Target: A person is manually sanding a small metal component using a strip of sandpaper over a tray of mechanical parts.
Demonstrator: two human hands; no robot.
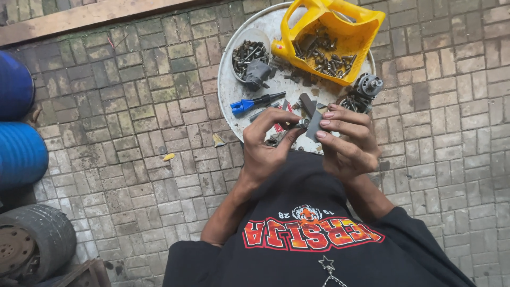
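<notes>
— Metal, mostly: what did the hands have between them?

— A small grey metal part [314,125], flat and oblong, sat between the two hands just above the person's chest. The right hand [348,143] clamped it, the fingertips [323,123] pressed together along its right edge, so its long axis ran roughly up and down in the view, tilted a little.

— And the left?

— The left hand [268,143] came at it from the other side. Its thumb and forefinger were pinched on a small silvery round piece [303,123] touching the left edge of the grey part (a nut or a bolt head, I could not tell which). Both hands were about equally near; the part lay straight between the fingertips.

— What held the rest?

— A round white tray [227,90] lay on the brick paving [133,106], just beyond the hands. On it stood a cut-open yellow jug [356,26] holding a heap of dark bolts and screws, and beside that a small white bowl [260,36] with more screws and nuts. Loose on the tray lay a blue-handled tool [249,103], a grey lump [257,73] leaning against the bowl, and a dark round mechanical part [368,85] at the tray's right rim.

— Anything further off?

— Two blue drums [18,133] and a worn tyre [37,242] at the left edge, well apart.
</notes>
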